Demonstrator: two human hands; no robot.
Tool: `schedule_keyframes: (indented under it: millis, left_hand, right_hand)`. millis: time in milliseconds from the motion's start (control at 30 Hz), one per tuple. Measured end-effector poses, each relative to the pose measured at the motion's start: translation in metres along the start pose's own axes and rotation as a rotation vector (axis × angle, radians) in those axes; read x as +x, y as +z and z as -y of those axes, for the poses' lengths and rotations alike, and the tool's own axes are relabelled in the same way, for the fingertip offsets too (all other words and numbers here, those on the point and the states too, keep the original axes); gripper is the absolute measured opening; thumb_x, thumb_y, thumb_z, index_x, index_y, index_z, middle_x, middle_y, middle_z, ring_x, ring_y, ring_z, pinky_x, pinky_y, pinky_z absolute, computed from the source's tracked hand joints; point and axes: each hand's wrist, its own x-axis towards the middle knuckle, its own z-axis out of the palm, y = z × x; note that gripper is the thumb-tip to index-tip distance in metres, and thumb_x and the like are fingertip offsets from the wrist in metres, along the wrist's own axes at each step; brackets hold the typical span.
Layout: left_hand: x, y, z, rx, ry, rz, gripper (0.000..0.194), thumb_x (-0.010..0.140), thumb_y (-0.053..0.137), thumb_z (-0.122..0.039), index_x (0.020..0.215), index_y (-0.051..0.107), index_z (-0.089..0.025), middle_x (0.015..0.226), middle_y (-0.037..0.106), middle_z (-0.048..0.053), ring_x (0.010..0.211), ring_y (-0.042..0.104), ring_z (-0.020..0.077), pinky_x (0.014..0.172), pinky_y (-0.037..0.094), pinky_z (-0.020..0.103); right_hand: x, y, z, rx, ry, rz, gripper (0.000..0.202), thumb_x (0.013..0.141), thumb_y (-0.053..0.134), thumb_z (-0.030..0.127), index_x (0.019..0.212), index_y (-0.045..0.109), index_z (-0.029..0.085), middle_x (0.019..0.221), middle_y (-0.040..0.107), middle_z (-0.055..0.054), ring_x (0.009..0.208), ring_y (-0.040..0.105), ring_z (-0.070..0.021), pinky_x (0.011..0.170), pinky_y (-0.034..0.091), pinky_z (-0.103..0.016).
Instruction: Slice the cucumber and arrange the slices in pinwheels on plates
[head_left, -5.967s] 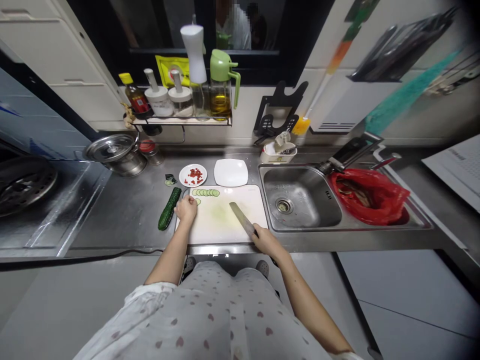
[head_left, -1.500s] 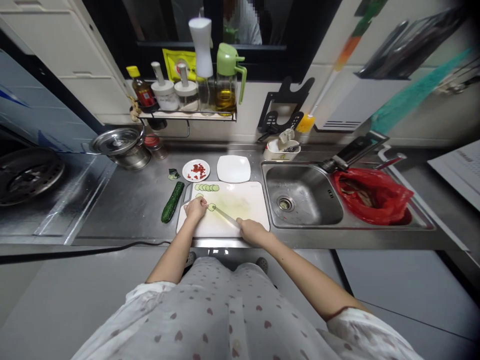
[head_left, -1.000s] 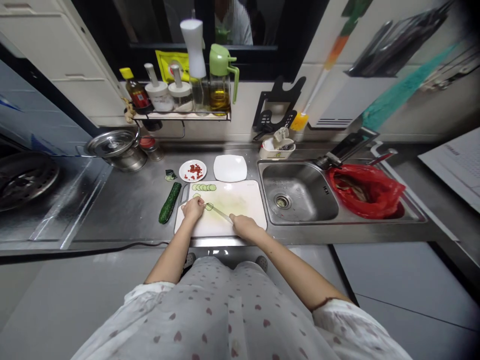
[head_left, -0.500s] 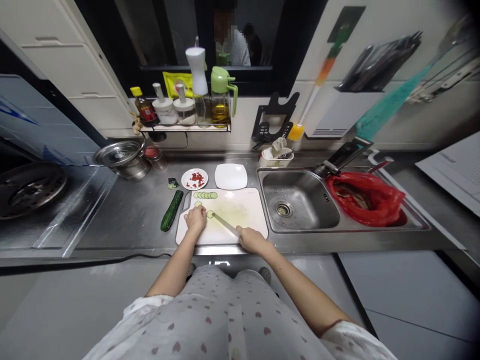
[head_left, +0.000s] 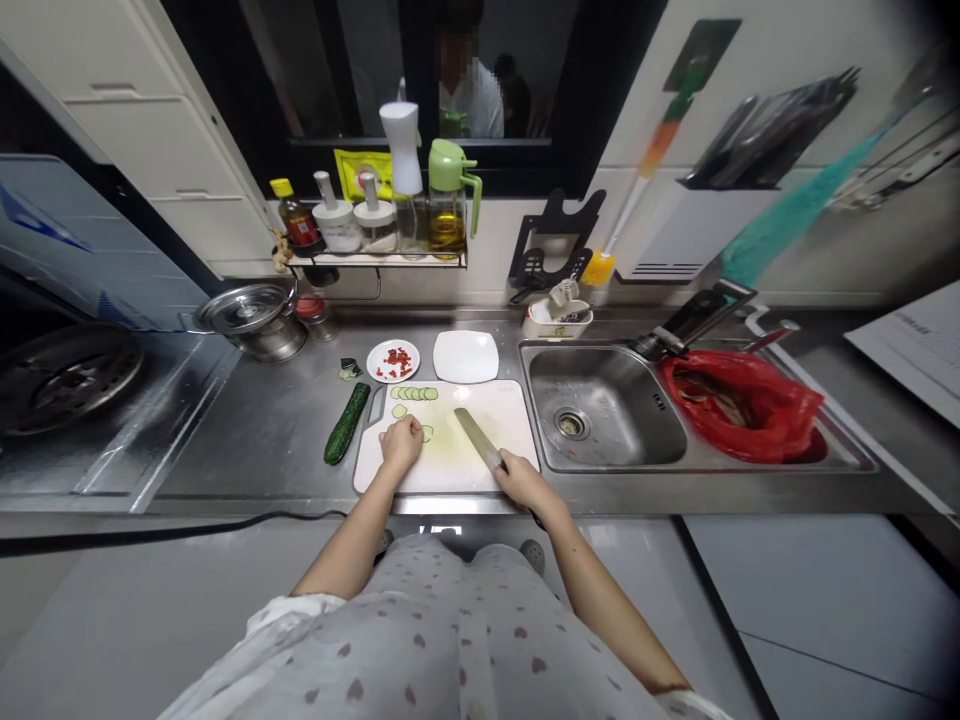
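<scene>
My right hand (head_left: pixel 523 480) is wrapped round the handle of a knife (head_left: pixel 477 435), its blade over the right half of the white cutting board (head_left: pixel 450 473). My left hand (head_left: pixel 403 442) is closed above the board's left half; whatever its fingers hold is too small to make out. A pale green slice (head_left: pixel 427 434) shows just right of its fingers, and another slice (head_left: pixel 400 411) lies above them. Along the board's top edge is a row of overlapping cucumber slices (head_left: pixel 414 394). Left of the board lies a dark green cucumber (head_left: pixel 346 424).
Behind the board are a plate with red pieces (head_left: pixel 373 361) and a white square plate (head_left: pixel 466 356). A sink (head_left: pixel 607 400) and a red bag (head_left: pixel 787 410) are on the right. A pot (head_left: pixel 262 325) stands at the left, and a bottle rack (head_left: pixel 375 260) hangs behind.
The knife has moved right, away from the slice beside my left hand. My left hand has shifted slightly right, and its fingers have drawn in. The whole view has shifted a little.
</scene>
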Motion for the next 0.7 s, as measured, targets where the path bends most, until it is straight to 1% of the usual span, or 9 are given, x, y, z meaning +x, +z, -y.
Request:
schedule_keyframes:
  millis: [67, 167, 300, 467, 567, 700]
  left_hand:
    - [0.000, 0.002, -0.001, -0.025, -0.005, 0.001, 0.008, 0.082, 0.054, -0.019, 0.083, 0.060, -0.024, 0.090, 0.072, 0.001, 0.090, 0.063, 0.0210, 0.084, 0.037, 0.034]
    - [0.002, 0.004, 0.002, -0.077, -0.007, -0.017, 0.009, 0.083, 0.054, -0.020, 0.085, 0.061, -0.025, 0.088, 0.072, 0.000, 0.088, 0.064, 0.0199, 0.083, 0.037, 0.032]
    - [0.009, 0.001, 0.013, -0.141, -0.066, -0.102, 0.010, 0.083, 0.055, -0.024, 0.090, 0.062, -0.026, 0.090, 0.072, -0.001, 0.089, 0.064, 0.0194, 0.082, 0.038, 0.032]
    - [0.021, -0.008, 0.028, -0.155, -0.165, -0.197, 0.015, 0.083, 0.054, -0.024, 0.095, 0.064, -0.026, 0.092, 0.072, 0.001, 0.094, 0.063, 0.0221, 0.087, 0.038, 0.036]
    - [0.026, -0.012, 0.030, -0.151, -0.188, -0.231, 0.018, 0.085, 0.052, -0.023, 0.097, 0.065, -0.025, 0.094, 0.072, 0.002, 0.095, 0.063, 0.0229, 0.088, 0.037, 0.038]
    - [0.029, -0.013, 0.029, -0.093, -0.194, -0.240, 0.022, 0.085, 0.050, -0.022, 0.097, 0.067, -0.025, 0.096, 0.071, 0.005, 0.098, 0.061, 0.0251, 0.089, 0.036, 0.041]
  right_hand:
    - [0.000, 0.000, 0.001, 0.012, 0.008, 0.000, 0.021, 0.092, 0.043, 0.022, 0.107, 0.057, 0.016, 0.094, 0.068, -0.009, 0.078, 0.060, -0.0167, 0.065, 0.032, -0.023]
    - [0.001, 0.001, 0.001, 0.055, 0.025, 0.010, 0.020, 0.093, 0.041, 0.022, 0.106, 0.056, 0.017, 0.083, 0.067, -0.004, 0.063, 0.057, -0.0135, 0.060, 0.031, -0.022]
    - [0.001, 0.003, -0.001, 0.125, 0.044, 0.023, 0.017, 0.094, 0.038, 0.020, 0.104, 0.053, 0.018, 0.072, 0.062, 0.001, 0.046, 0.048, -0.0090, 0.053, 0.029, -0.021]
    - [0.004, 0.006, -0.004, 0.154, 0.037, 0.019, 0.014, 0.094, 0.039, 0.020, 0.100, 0.051, 0.019, 0.070, 0.059, 0.004, 0.040, 0.044, -0.0067, 0.049, 0.028, -0.020]
    - [0.005, 0.007, -0.005, 0.173, 0.040, 0.036, 0.013, 0.095, 0.038, 0.021, 0.100, 0.050, 0.019, 0.067, 0.057, 0.005, 0.038, 0.043, -0.0064, 0.046, 0.028, -0.020]
    - [0.005, 0.006, -0.006, 0.190, 0.046, 0.046, 0.013, 0.095, 0.038, 0.023, 0.101, 0.049, 0.019, 0.069, 0.057, 0.005, 0.037, 0.044, -0.0063, 0.045, 0.029, -0.019]
